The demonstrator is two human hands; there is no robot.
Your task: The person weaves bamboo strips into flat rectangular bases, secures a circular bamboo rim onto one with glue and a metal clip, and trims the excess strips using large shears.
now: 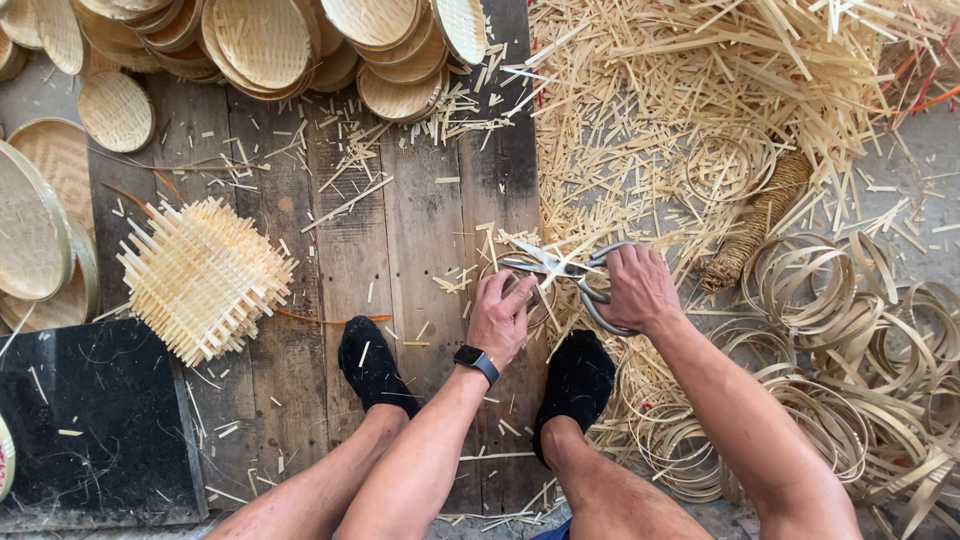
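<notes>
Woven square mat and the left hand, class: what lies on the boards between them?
In the head view, only dark wooden planks with scattered bamboo offcuts lie between the woven square mat and the left hand.

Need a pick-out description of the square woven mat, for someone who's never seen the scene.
Start at the dark wooden planks under the person's feet. On their left part, above the black slab, lies the square woven mat. Unlike the round finished trays nearby, it is flat, has no rim, and loose strip ends bristle from all four sides.
</notes>
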